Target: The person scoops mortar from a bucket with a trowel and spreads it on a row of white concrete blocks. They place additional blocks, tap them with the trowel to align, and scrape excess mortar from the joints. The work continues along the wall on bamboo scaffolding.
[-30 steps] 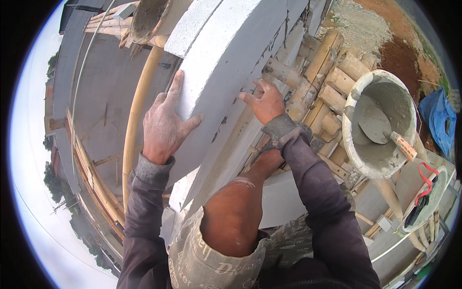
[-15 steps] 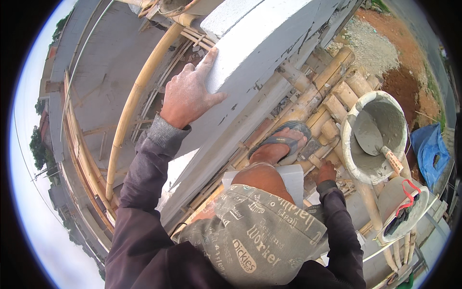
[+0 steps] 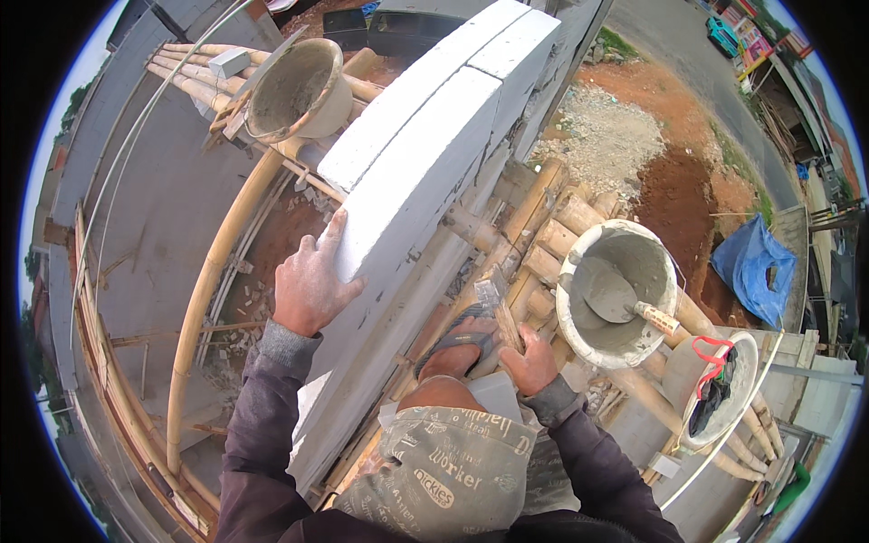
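My left hand (image 3: 312,279) lies against the near end of a white lightweight block (image 3: 421,158). Its index finger stretches over the block's edge and its thumb points along the side face, so the hand is open. The block sits on top of the wall (image 3: 358,335), beside another white block (image 3: 425,81). My right hand (image 3: 529,360) is closed round the wooden handle of a hammer (image 3: 491,290), low beside my sandalled foot (image 3: 457,339). The hammer's grey head points away from me.
Right of the hammer stands a mortar bucket (image 3: 572,303) with a trowel (image 3: 611,294) in it. Another bucket (image 3: 339,109) is at the far left. Bamboo poles (image 3: 222,244) and scaffolding (image 3: 543,262) flank the wall. A white container (image 3: 747,371) holds a red-strapped item.
My right hand has lifted the hammer from the scaffolding and brought it toward the wall. My left hand stays on the block's end. The view has shifted, showing more at the far side.
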Motion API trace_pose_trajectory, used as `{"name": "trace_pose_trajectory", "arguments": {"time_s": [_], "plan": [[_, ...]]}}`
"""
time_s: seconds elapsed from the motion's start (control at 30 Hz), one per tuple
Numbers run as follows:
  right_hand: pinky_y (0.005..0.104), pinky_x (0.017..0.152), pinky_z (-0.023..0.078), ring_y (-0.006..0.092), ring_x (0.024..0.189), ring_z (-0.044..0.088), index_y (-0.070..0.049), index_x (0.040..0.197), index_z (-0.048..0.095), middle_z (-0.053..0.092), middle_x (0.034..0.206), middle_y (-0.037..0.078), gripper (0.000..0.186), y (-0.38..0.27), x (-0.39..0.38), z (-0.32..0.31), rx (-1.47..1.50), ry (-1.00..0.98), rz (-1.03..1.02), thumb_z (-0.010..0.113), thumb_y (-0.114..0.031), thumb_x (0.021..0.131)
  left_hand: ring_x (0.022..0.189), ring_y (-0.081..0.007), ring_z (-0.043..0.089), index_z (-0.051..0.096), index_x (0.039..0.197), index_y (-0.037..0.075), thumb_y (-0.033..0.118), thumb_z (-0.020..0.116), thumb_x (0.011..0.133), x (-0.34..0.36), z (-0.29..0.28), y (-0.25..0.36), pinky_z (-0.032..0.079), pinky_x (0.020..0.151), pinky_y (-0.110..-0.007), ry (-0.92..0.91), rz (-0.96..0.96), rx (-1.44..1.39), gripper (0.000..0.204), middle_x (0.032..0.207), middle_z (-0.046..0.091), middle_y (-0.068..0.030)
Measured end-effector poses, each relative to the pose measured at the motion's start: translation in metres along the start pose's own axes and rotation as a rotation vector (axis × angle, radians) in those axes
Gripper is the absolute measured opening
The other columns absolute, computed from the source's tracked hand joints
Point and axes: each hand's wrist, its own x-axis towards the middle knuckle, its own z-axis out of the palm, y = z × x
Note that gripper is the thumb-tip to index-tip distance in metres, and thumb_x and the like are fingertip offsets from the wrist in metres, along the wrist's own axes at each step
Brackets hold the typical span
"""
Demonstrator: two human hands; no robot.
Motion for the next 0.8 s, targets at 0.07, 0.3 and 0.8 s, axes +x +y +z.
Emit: {"name": "trace_pose_trajectory", "arguments": {"time_s": [0.07,0.3,0.8], "plan": [[0.049,0.081,0.05,0.0427,0.093,0.066,0.009,0.109,0.057,0.064,0.091,0.03,0.044,-0.05,0.034,-0.017,0.021,0.094,-0.149,0.062,-0.025,0.082,0.076,-0.0363,0.068,0.037,0.155,0.016,0.037,0.079,0.068,0.0,-0.002,0.0,0.056,0.07,-0.045,-0.008,-0.008,-0.002,0.099,0.092,0.061,-0.0212],[0.0506,0.076,0.055,0.0446,0.087,0.069,0.001,0.129,0.048,0.067,0.09,0.03,0.046,-0.17,0.191,-0.076,-0.392,0.508,-0.559,0.068,-0.015,0.091,0.081,-0.0398,0.067,0.036,0.156,0.018,0.036,0.078,0.066,0.0,-0.003,0.002,0.053,0.074,-0.047,-0.014,-0.038,-0.042,0.101,0.093,0.061,-0.0209],[0.0522,0.085,0.056,0.0422,0.099,0.069,-0.005,0.133,0.053,0.071,0.1,0.024,0.041,-0.197,0.237,-0.075,-0.805,0.38,-0.404,0.055,-0.007,0.092,0.075,-0.0348,0.067,0.036,0.156,0.015,0.035,0.082,0.068,0.001,-0.001,0.002,0.056,0.068,-0.044,0.013,-0.013,0.015,0.101,0.092,0.059,-0.0195]]}}
